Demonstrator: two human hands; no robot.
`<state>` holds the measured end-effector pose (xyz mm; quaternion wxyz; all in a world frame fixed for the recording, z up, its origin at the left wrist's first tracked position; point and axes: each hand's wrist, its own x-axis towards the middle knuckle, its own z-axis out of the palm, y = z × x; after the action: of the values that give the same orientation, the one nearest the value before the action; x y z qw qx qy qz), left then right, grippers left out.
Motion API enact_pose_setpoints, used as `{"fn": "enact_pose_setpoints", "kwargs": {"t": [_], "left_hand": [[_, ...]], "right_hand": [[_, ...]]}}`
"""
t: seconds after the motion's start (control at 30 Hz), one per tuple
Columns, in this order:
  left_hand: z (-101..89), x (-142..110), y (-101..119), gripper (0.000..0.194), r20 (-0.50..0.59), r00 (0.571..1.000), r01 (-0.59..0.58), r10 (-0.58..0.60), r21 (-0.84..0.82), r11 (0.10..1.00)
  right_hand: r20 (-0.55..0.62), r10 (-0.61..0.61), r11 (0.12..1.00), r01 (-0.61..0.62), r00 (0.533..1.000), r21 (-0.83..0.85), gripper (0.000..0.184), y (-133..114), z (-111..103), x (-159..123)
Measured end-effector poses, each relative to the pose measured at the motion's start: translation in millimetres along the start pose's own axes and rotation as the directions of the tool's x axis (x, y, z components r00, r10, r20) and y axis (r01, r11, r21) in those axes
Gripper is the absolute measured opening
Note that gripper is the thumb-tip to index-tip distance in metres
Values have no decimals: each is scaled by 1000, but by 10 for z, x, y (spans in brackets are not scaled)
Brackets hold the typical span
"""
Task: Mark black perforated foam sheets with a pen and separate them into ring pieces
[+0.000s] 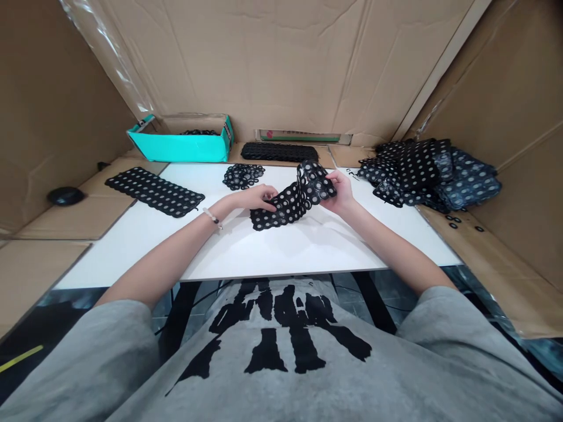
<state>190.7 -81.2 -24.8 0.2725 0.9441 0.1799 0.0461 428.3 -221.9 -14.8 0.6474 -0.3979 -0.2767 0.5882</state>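
Left hand (253, 198) and right hand (342, 192) on a flexible black perforated sheet (285, 205), above a white board (316, 252).

Far left of the grip, a dark domed object (65, 196) sits on brown cardboard (57, 217). Nearer, a flat black perforated panel (153, 190) lies on the board's left end. Beyond the grip are an open teal box (145, 140) holding black pieces, a small heap of black perforated rings (243, 176), and a long black perforated strip (279, 152). The hands stand apart, each closed on the sheet, which bows upward between them; its near edge touches the board. Right of the grip lies a large heap of black perforated sheets (428, 173), with loose small black rings (453, 221) on cardboard below it.
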Motion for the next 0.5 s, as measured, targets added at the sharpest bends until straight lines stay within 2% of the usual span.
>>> {"fn": "enact_pose_setpoints", "kwargs": {"t": [0.07,0.17,0.23,0.27,0.33,0.4,0.43,0.47,0.5], "left_hand": [[-174,-89,-65,34,81,996,41,-32,-115,993],[-455,-280,-214,37,211,964,214,-163,-247,945],[-619,-384,-317,42,257,929,322,-265,-215,922],[-680,-413,-353,41,239,915,366,-324,-160,917],[-735,-409,-365,31,138,897,428,-420,-28,904],[-678,-336,-273,21,-48,901,432,-430,48,900],[-607,-284,-189,20,-142,910,399,-389,50,916],[-512,-228,-85,21,-285,905,340,-317,36,940],[-401,-176,32,24,-390,900,223,-196,25,975]], "right_hand": [[43,-21,997,24,999,-76,33,31,9,13],[75,1,972,17,997,-235,34,116,8,48],[23,65,948,-54,998,-315,27,188,3,73],[-4,94,938,-90,996,-335,24,222,4,82],[-24,135,928,-135,991,-347,19,276,15,90],[-3,153,927,-145,988,-346,14,306,34,84],[11,156,928,-143,988,-345,12,311,43,78],[25,153,928,-135,988,-347,10,313,49,72],[37,143,928,-121,989,-352,9,313,53,67]]}}
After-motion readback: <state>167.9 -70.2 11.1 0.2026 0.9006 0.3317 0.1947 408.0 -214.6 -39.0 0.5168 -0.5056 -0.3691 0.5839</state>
